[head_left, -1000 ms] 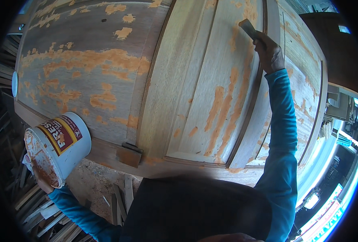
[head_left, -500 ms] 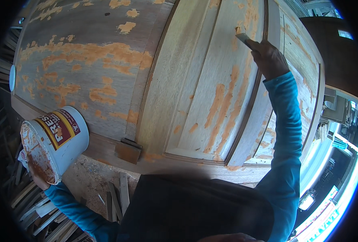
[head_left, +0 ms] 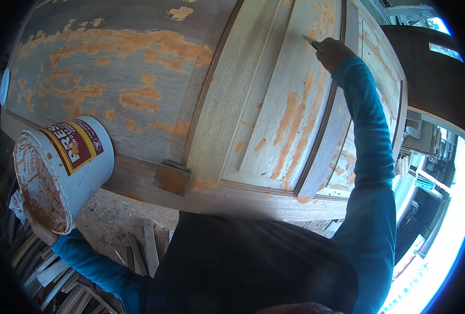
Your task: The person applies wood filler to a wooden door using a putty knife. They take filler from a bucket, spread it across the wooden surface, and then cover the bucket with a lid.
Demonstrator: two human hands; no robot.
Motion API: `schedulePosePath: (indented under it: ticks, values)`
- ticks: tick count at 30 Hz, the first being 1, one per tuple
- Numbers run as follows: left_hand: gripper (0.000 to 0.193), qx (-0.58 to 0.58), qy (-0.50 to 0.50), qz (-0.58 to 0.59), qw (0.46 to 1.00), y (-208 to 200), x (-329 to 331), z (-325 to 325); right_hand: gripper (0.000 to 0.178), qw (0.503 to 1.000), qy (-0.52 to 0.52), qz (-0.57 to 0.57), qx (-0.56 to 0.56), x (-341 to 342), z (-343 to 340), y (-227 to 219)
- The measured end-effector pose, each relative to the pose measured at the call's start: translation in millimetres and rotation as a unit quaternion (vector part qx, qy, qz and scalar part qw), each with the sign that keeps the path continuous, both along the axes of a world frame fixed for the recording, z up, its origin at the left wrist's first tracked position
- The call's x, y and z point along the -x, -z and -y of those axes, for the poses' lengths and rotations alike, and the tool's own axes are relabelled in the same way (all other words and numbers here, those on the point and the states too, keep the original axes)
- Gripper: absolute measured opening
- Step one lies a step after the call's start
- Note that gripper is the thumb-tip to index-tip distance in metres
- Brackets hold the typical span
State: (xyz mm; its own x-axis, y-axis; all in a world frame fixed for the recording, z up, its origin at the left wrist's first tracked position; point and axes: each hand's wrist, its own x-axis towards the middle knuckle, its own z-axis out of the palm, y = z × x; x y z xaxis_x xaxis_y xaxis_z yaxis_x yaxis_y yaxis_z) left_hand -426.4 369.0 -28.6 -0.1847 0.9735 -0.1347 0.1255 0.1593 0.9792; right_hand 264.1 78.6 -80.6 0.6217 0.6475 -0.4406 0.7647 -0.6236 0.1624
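My left hand (head_left: 40,224) is closed at the lower rim of a white plastic bucket (head_left: 93,159) with a maroon and yellow label. Tilted on its side, the bucket turns its mouth to the left, and orange-brown wood filler coats the inside. Part of that hand is hidden by the rim. Far up on the right, my right hand (head_left: 335,54) grips a putty knife (head_left: 311,42), its blade at the face of a large wooden door (head_left: 232,104). Orange filler streaks (head_left: 295,125) run along the door's panel around and below the blade.
A flat brown spreader (head_left: 171,179) lies at the door's near edge. Beside the door's left edge is a pale round lid (head_left: 4,86). Loose wood strips (head_left: 59,282) are piled at lower left. Another filler-patched board (head_left: 86,68) lies left of the panel.
My right hand has shifted slightly left and up with the putty knife, which is now turned more edge-on. The view has shifted a little, and the bucket appears farther left and higher.
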Motion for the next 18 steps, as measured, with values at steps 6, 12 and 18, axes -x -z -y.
schedulePosePath:
  ticks: [6, 12, 18]
  values:
    - [0.06, 0.039, -0.002, 0.075, 0.996, -4, -24, 10, 0.034, 0.997, 0.034, -0.003, -0.064, 56, 32, 18]
    - [0.06, 0.035, 0.051, 0.125, 0.99, 4, -10, -1, 0.038, 0.996, -0.048, -0.058, -0.049, 87, 67, -21]
    - [0.059, 0.039, 0.053, 0.106, 0.992, 3, -12, -4, 0.044, 0.967, 0.091, -0.103, -0.214, 45, 101, -23]
